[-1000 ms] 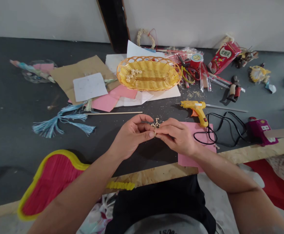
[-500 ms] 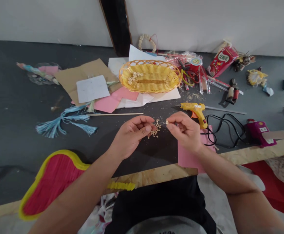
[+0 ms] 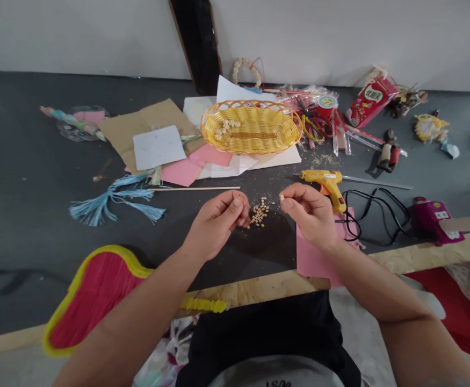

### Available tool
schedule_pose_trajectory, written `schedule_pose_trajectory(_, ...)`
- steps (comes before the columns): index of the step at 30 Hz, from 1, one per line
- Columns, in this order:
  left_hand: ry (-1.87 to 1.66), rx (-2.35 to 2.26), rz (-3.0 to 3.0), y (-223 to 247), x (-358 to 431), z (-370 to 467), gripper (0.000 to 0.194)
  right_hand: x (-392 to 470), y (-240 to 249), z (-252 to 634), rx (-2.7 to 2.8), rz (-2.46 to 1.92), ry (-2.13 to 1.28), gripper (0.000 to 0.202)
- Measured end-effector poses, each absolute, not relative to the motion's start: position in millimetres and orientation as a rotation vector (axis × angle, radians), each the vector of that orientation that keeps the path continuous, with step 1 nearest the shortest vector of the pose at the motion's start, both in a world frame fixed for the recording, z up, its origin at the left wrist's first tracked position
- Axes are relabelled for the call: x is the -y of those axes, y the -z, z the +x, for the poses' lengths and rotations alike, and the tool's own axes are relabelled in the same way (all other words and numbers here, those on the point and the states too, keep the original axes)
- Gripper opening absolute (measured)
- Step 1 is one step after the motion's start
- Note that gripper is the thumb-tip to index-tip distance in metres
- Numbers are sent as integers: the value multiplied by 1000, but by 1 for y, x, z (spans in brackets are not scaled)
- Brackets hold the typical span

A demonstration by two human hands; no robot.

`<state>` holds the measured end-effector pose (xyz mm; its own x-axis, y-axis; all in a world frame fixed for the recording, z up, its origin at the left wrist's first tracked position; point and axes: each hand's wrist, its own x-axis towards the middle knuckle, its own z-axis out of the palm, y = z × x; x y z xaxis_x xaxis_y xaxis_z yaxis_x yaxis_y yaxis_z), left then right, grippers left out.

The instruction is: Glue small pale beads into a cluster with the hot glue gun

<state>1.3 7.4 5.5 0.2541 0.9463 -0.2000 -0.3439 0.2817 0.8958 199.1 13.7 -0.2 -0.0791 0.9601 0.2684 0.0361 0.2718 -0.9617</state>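
Observation:
A small heap of pale beads (image 3: pixel 259 210) lies on the dark grey table (image 3: pixel 33 204) between my hands. My right hand (image 3: pixel 311 215) is lifted just right of the heap and pinches one pale bead (image 3: pixel 282 197) between thumb and forefinger. My left hand (image 3: pixel 217 221) rests just left of the heap with thumb and fingertips pressed together; what it pinches is too small to make out. A pink paper sheet (image 3: pixel 313 258) lies under my right wrist.
A yellow glue gun (image 3: pixel 325 181) with black cord (image 3: pixel 367 212) lies right of my hands. Behind are a yellow wicker basket (image 3: pixel 252 128), papers and cardboard (image 3: pixel 146 126), a thin stick (image 3: pixel 194 188), blue tassels (image 3: pixel 111 201). A red-and-yellow fan (image 3: pixel 93 293) sits near-left. Craft clutter fills the back right.
My hands were together over the bead heap one second ago. My right hand has drawn away to the right with one bead; my left hand stayed by the heap.

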Motion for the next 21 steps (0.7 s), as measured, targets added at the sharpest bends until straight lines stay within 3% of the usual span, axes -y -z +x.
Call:
schedule_pose_trajectory(8,-944,-988,1071,-5,-4,-3,48,-12,2,198,1491,-1007,-1072,31)
schedule_pose_trajectory(13,-851,-1003,1148,-9,-5,-1,30,-11,5,199,1540,-999,-1061,29)
schedule_pose_trajectory(17,-868,-979,1036,-9,-6,0,24,-11,5,200,1579,-962,-1045,18)
schedule_pose_trajectory(21,-876,-947,965,-5,-4,0,35,-11,4,199,1681,-884,-967,5)
